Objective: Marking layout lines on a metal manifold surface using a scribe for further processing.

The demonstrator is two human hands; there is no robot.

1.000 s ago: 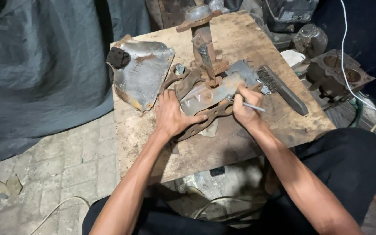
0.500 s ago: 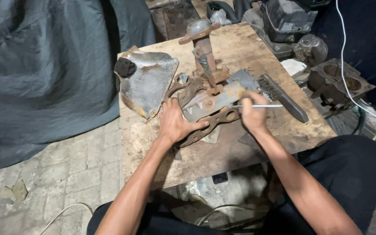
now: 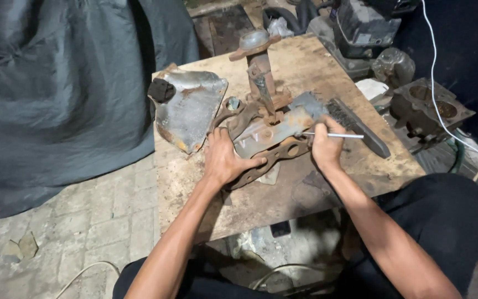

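Rusty brown bracket (image 3: 272, 158), grey plate (image 3: 192, 108), worn tan board (image 3: 305, 194).

Hands (image 3: 225, 160) on rusty metal bracket (image 3: 266, 145)
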